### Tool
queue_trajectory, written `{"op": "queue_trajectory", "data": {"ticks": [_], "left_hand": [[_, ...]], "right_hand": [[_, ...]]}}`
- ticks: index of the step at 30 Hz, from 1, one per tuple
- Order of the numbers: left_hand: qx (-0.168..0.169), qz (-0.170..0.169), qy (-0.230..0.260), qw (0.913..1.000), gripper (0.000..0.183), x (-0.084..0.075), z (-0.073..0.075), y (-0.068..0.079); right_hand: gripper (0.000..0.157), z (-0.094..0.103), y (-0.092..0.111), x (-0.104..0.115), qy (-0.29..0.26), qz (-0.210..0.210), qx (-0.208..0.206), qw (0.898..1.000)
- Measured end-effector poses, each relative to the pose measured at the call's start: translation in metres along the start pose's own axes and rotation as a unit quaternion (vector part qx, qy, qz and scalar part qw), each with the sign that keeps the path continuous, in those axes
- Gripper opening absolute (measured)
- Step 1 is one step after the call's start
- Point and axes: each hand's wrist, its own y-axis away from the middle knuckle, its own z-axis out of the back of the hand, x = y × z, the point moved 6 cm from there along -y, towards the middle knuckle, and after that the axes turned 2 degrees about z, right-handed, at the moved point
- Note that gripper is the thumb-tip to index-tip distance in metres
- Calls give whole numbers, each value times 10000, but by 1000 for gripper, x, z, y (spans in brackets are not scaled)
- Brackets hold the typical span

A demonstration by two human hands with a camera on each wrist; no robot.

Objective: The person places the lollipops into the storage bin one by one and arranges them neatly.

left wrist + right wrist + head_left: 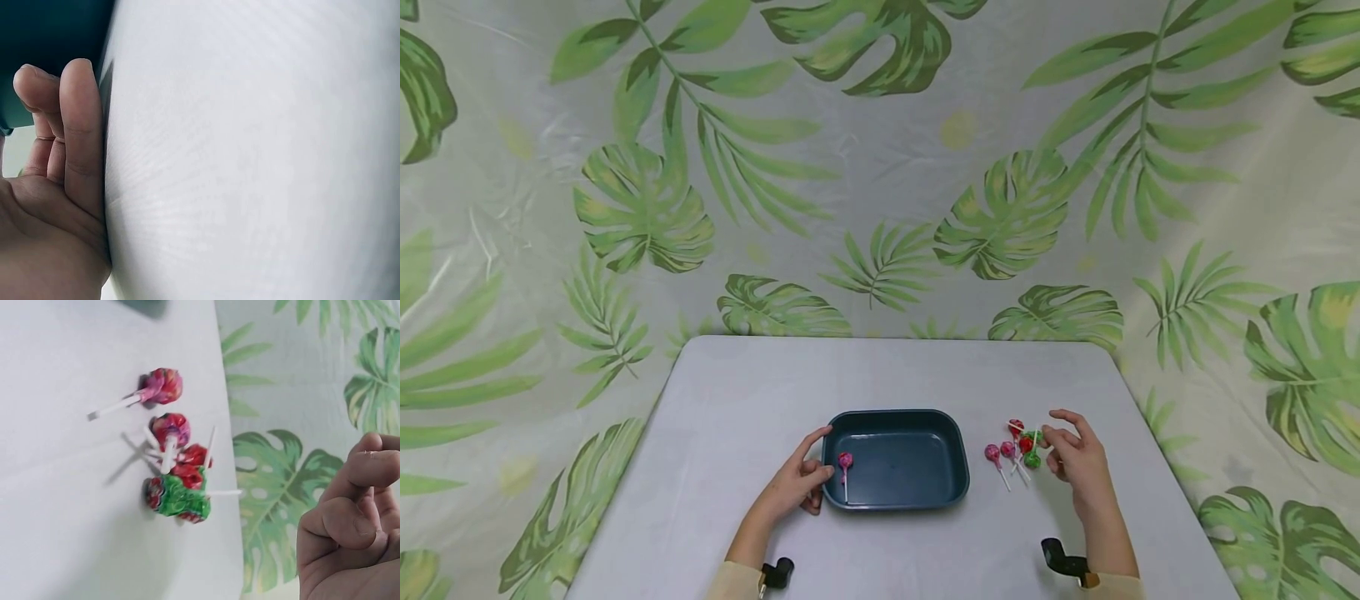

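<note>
A dark blue rectangular tray (898,505) stands mid-table with one pink-wrapped lollipop (846,461) inside, near its left wall. My left hand (793,486) holds the tray's left side, index finger at the upper corner and thumb at the rim. In the left wrist view the left hand (59,187) lies low against the table, partly in front of the tray wall (44,31). Right of the tray lies a small heap of lollipops, pink ones (992,452) and green ones (1032,459). My right hand (1078,462) hovers just beside the heap, fingers loosely bent, holding nothing visible.
A white cloth covers the table (737,375). Behind it hangs a leaf-patterned sheet (880,183). Black wrist-worn devices sit at the left wrist (778,572) and right wrist (1063,560). In the right wrist view, lollipop sticks (115,406) point in different directions.
</note>
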Motion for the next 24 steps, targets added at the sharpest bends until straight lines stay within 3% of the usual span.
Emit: {"op": "queue_trajectory", "data": {"ticks": [4, 13, 20, 24], "left_hand": [[6, 31, 14, 10000, 74, 1, 0, 0], [-23, 37, 66, 10000, 74, 1, 1, -1], [-18, 24, 41, 10000, 73, 1, 0, -1], [-4, 14, 58, 10000, 73, 1, -1, -1]], "right_hand": [[24, 5, -3, -7, -6, -55, -155, 9999], [29, 7, -8, -32, 126, -277, -190, 9994], [44, 4, -10, -53, 377, -440, -266, 9980], [45, 2, -10, -65, 433, -505, -320, 9973]]}}
